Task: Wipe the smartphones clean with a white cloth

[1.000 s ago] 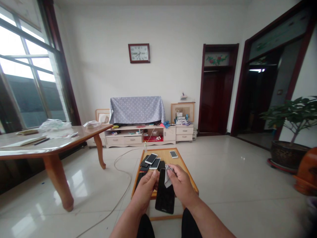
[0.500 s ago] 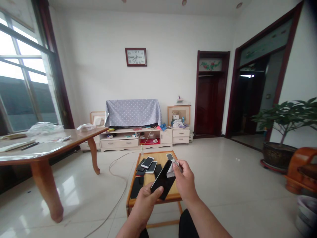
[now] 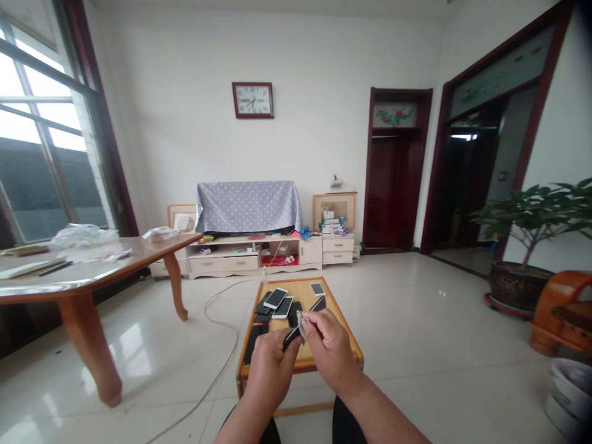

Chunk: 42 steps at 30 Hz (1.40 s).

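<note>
My left hand point(image 3: 271, 370) grips the near end of a black phone point(image 3: 315, 306), which is turned nearly edge-on and points away to the upper right. My right hand point(image 3: 326, 348) pinches a small white cloth point(image 3: 300, 322) against the phone's middle. Both hands are held above the near end of a small wooden table point(image 3: 340, 320). On that table lie several other phones, white ones point(image 3: 275, 298) and dark ones point(image 3: 254, 339), and a single white phone point(image 3: 317, 288) at the far right.
A large wooden table point(image 3: 92, 277) with papers and bags stands on the left. A white cable point(image 3: 217, 364) runs over the tiled floor. A low TV cabinet point(image 3: 259, 256) is at the far wall. A potted plant point(image 3: 522, 280) and bowls point(image 3: 568, 394) are on the right.
The black phone turned from lying flat with its screen up to nearly edge-on. My right hand with the cloth came down from the phone's far end to its middle.
</note>
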Motion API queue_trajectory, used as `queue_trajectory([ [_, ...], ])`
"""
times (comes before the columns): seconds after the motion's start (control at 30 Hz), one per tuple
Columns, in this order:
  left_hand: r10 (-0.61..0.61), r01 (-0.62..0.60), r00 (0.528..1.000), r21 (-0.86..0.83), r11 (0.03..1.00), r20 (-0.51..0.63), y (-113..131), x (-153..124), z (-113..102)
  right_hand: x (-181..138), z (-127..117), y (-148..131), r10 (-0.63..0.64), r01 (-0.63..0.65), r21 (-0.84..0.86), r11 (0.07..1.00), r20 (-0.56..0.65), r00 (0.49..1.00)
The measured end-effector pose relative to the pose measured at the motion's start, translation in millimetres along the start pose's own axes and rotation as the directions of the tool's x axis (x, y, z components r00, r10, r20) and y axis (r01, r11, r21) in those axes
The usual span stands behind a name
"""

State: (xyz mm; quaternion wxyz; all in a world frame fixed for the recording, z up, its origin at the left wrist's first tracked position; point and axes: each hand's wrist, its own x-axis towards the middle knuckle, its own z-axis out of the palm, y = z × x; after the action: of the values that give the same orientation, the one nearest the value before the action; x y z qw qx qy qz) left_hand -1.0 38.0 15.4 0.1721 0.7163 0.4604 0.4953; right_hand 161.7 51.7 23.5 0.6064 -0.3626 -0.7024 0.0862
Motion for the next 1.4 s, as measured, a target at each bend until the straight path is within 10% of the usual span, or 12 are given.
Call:
queue_trajectory([
  [0.17,0.039,-0.041,0.999,0.163,0.986,0.014,-9,-3,0,10,-5,12,0.084,-0.089,-0.029,0.996,-0.156,0.984],
  [0.4,0.093,-0.085,0.996,0.339,0.937,-0.007,-13,-6,2,-16,15,-14,0.019,-0.027,0.053,0.998,0.138,0.99],
  [1.4,0.241,-0.211,0.97,0.623,0.753,0.037,-10,-10,-6,2,10,-4,0.226,-0.224,-0.036,0.974,0.088,0.97],
])
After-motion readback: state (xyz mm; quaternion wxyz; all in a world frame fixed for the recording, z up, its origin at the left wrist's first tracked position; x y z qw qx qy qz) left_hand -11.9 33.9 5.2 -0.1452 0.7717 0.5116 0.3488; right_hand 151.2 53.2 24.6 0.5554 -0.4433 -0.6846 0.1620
